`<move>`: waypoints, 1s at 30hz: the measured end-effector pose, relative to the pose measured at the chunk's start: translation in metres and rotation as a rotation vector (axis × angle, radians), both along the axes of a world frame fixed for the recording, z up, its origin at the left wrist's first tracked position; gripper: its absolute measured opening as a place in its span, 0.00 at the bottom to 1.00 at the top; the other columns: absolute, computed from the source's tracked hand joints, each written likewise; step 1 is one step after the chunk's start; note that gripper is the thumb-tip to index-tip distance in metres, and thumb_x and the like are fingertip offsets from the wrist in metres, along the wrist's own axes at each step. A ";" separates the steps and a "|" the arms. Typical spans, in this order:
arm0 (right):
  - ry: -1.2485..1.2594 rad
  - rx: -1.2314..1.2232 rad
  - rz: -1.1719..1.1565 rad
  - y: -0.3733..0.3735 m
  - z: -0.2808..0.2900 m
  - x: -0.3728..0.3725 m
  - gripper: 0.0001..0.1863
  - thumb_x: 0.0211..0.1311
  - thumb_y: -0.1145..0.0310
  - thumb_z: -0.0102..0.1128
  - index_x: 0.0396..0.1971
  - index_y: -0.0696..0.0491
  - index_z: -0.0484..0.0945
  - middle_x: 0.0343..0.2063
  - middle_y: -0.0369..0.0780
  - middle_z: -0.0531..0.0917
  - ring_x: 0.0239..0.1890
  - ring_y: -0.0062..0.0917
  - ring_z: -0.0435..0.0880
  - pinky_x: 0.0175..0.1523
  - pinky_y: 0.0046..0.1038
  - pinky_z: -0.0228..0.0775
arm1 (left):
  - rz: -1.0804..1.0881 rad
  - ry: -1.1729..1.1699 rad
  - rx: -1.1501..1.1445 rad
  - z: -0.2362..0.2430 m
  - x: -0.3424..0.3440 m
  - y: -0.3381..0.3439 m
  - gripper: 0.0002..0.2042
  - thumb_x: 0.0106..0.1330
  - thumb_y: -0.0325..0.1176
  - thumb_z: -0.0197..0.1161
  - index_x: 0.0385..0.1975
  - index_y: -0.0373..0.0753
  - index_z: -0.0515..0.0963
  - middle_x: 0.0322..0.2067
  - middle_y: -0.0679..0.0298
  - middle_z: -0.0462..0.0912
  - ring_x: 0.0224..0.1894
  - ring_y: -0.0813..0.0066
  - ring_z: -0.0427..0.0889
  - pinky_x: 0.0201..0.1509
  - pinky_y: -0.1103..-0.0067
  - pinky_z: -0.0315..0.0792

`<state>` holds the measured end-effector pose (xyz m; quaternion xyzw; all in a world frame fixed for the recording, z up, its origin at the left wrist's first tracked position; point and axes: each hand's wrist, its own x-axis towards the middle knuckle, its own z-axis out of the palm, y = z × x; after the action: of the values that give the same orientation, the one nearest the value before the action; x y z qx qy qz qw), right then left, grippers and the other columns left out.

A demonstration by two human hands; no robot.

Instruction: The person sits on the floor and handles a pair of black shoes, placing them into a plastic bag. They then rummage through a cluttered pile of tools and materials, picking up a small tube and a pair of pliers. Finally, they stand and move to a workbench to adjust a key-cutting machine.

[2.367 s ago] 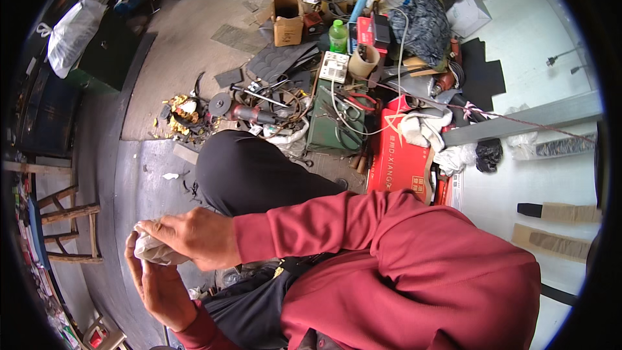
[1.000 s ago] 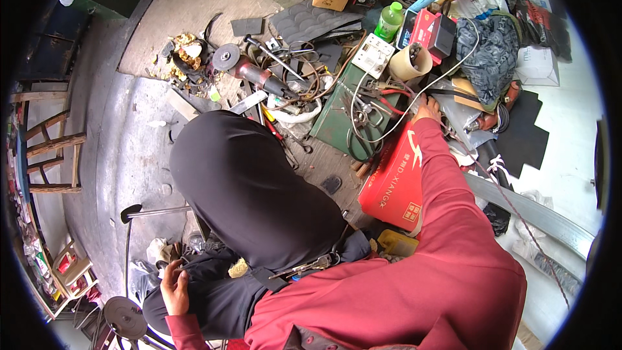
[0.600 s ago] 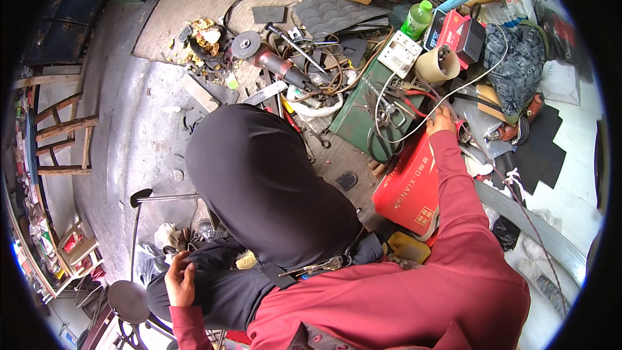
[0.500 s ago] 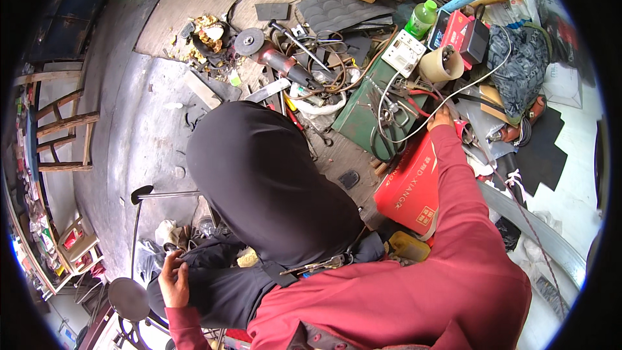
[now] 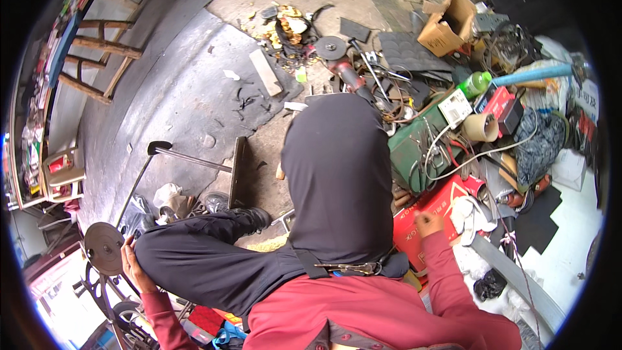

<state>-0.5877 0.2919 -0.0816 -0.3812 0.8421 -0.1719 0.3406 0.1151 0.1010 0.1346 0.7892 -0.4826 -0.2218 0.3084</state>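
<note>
My left hand (image 5: 134,266) rests against the outer side of my bent left knee, its fingers stretched out and nothing seen in them. Right beside those fingers is a round grey metal disc (image 5: 103,248) on a stand. Over a red cardboard box (image 5: 414,241) hovers my right hand (image 5: 428,223), its fingers curled closed; whether they hold something small is hidden. Just beyond the red box lies a green metal case (image 5: 414,146) with cables and tools on it. A crumpled white cloth (image 5: 466,215) sits to the right of that hand.
An angle grinder (image 5: 350,74) lies on the floor ahead, among hand tools and hoses. Around the case are a green bottle (image 5: 476,84), a beige cup (image 5: 480,128) and a blue pole (image 5: 534,74). A metal rail (image 5: 518,279) runs along my right; a wooden rack (image 5: 103,46) stands far left.
My right hand has drawn back from the green case toward my body, its fingers now curled. My left hand has moved down from over my thigh to the knee's side. The view has shifted.
</note>
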 end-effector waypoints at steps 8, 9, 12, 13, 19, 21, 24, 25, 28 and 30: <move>-0.084 -0.596 0.282 -0.258 -0.036 0.123 0.10 0.71 0.65 0.56 0.38 0.56 0.82 0.22 0.44 0.80 0.22 0.29 0.80 0.32 0.31 0.72 | -0.113 -0.150 -0.053 -0.011 0.007 0.009 0.22 0.80 0.38 0.37 0.51 0.26 0.76 0.50 0.53 0.80 0.53 0.66 0.79 0.63 0.72 0.69; -0.461 -0.492 0.165 -0.293 -0.052 0.135 0.10 0.72 0.68 0.56 0.48 0.55 0.80 0.23 0.41 0.82 0.23 0.23 0.81 0.33 0.28 0.75 | -0.160 -0.260 -0.063 -0.012 0.009 0.013 0.22 0.80 0.37 0.37 0.50 0.26 0.77 0.50 0.52 0.79 0.53 0.65 0.78 0.64 0.72 0.68; -0.535 -0.072 0.045 -0.369 -0.091 0.151 0.25 0.72 0.68 0.57 0.68 0.51 0.68 0.26 0.39 0.83 0.22 0.22 0.80 0.29 0.28 0.76 | -0.304 -0.493 -0.054 -0.011 0.015 0.026 0.17 0.75 0.27 0.45 0.55 0.24 0.75 0.52 0.47 0.80 0.53 0.54 0.81 0.61 0.65 0.73; -0.553 0.033 -0.025 -0.385 -0.102 0.156 0.28 0.73 0.67 0.57 0.70 0.50 0.65 0.24 0.38 0.81 0.20 0.20 0.78 0.26 0.27 0.74 | -0.133 -0.249 -0.029 -0.012 0.014 0.030 0.18 0.75 0.30 0.44 0.55 0.23 0.74 0.52 0.48 0.80 0.53 0.56 0.80 0.62 0.67 0.71; -0.257 0.240 -0.078 -0.421 -0.159 0.161 0.33 0.68 0.53 0.61 0.68 0.52 0.68 0.34 0.45 0.87 0.25 0.29 0.86 0.28 0.33 0.80 | 0.016 -0.088 0.095 0.001 -0.001 0.036 0.21 0.75 0.37 0.44 0.56 0.27 0.74 0.50 0.51 0.80 0.54 0.60 0.78 0.64 0.68 0.68; -0.233 0.206 -0.109 -0.422 -0.174 0.156 0.28 0.66 0.52 0.61 0.58 0.56 0.76 0.40 0.51 0.87 0.35 0.39 0.89 0.38 0.40 0.82 | 0.137 0.088 0.098 -0.005 -0.005 0.026 0.21 0.74 0.39 0.46 0.54 0.30 0.76 0.50 0.53 0.80 0.54 0.59 0.78 0.64 0.66 0.68; -0.046 0.133 -0.052 -0.422 -0.183 0.153 0.20 0.64 0.56 0.61 0.45 0.58 0.82 0.44 0.56 0.85 0.51 0.51 0.83 0.59 0.46 0.73 | 0.089 0.129 0.130 -0.017 -0.002 0.007 0.21 0.74 0.39 0.46 0.54 0.30 0.76 0.51 0.53 0.80 0.54 0.59 0.78 0.64 0.65 0.69; -0.013 0.105 -0.072 -0.420 -0.183 0.154 0.20 0.63 0.56 0.61 0.43 0.59 0.82 0.42 0.57 0.85 0.48 0.51 0.84 0.56 0.46 0.75 | 0.088 0.135 0.131 -0.018 0.001 0.004 0.21 0.74 0.40 0.46 0.54 0.30 0.76 0.51 0.53 0.80 0.54 0.59 0.78 0.63 0.65 0.69; 0.086 0.011 -0.102 -0.412 -0.178 0.156 0.19 0.63 0.56 0.62 0.35 0.61 0.84 0.36 0.59 0.85 0.43 0.53 0.85 0.51 0.46 0.78 | 0.118 0.131 0.114 -0.013 0.008 0.003 0.21 0.75 0.40 0.46 0.54 0.31 0.76 0.51 0.54 0.80 0.54 0.59 0.78 0.63 0.65 0.69; 0.168 -0.016 -0.082 -0.404 -0.176 0.155 0.17 0.63 0.58 0.63 0.34 0.60 0.84 0.34 0.55 0.86 0.39 0.49 0.87 0.47 0.43 0.79 | 0.147 0.142 0.092 -0.011 0.009 0.007 0.21 0.75 0.41 0.46 0.54 0.31 0.76 0.51 0.54 0.80 0.54 0.59 0.78 0.63 0.65 0.69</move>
<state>-0.4325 -0.1123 -0.2580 -0.3619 0.8813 -0.1598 0.2585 0.1238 0.1079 0.1231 0.8181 -0.3894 -0.2761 0.3207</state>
